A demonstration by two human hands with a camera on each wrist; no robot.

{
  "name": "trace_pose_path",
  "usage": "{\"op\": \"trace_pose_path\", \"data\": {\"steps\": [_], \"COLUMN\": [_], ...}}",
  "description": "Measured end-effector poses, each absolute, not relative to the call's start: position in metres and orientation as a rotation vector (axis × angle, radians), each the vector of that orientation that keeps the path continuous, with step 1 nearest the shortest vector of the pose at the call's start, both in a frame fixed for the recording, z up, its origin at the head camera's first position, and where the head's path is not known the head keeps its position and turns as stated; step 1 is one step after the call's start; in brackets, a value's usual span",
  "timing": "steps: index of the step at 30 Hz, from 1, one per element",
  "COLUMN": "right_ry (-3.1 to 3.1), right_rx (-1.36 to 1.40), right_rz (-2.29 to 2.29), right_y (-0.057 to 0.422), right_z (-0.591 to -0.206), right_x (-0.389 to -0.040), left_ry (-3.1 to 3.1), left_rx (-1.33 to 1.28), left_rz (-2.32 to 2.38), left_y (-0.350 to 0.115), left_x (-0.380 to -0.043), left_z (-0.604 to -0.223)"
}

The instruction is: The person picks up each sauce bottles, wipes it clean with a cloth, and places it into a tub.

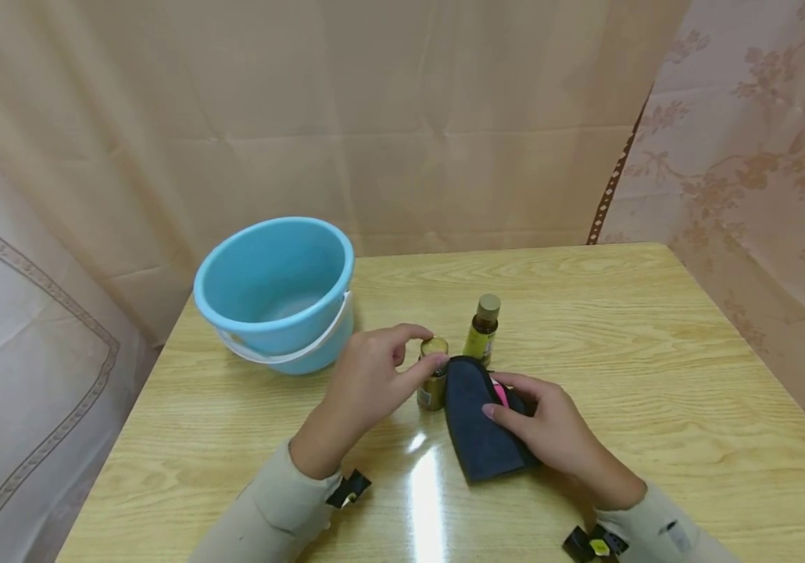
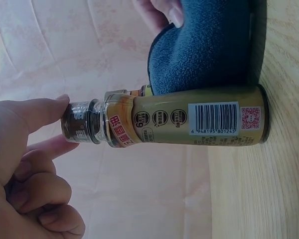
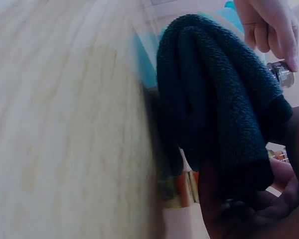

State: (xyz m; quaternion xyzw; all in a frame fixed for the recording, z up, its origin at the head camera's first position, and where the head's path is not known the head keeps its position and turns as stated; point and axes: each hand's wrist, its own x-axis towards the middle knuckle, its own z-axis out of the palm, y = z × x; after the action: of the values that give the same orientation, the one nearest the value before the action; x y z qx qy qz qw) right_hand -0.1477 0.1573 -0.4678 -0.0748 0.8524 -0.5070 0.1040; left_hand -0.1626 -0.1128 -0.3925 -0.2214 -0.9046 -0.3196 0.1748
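My left hand [image 1: 370, 379] pinches the cap of a small glass bottle [image 2: 189, 117] between thumb and index finger. The bottle has a gold label with a barcode and stands upright on the table. Beside it, my right hand [image 1: 557, 426] grips a folded dark blue cloth [image 1: 476, 430], thumb on the near side. A bit of pink [image 1: 501, 393] shows at the cloth's edge by the fingers. The cloth's edge lies against or very close to the bottle. Behind the cloth stands a second bottle [image 1: 481, 338], dark with a yellow-green label and an olive cap, its lower part hidden.
A light blue bucket [image 1: 325, 332] with a white handle stands at the left back of the wood-grain table [image 1: 656, 375]. Beige curtain cloth [image 1: 445, 117] hangs behind the table's back edge, and patterned cloth [image 1: 761, 156] hangs at the right.
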Motion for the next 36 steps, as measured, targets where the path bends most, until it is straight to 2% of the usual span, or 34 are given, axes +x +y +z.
{"op": "trace_pose_path", "data": {"steps": [22, 36], "right_ry": [2.348, 2.317], "right_rx": [-0.258, -0.301], "right_rz": [-1.901, -1.964], "right_y": [0.158, 0.153], "right_z": [-0.431, -0.434], "right_x": [-0.143, -0.142], "left_ry": [-2.582, -2.59], "left_rx": [-0.639, -0.653], "left_rz": [-1.018, -1.027], "left_y": [-0.112, -0.115], "left_x": [-0.166, -0.165], "left_z": [-0.392, -0.393]}}
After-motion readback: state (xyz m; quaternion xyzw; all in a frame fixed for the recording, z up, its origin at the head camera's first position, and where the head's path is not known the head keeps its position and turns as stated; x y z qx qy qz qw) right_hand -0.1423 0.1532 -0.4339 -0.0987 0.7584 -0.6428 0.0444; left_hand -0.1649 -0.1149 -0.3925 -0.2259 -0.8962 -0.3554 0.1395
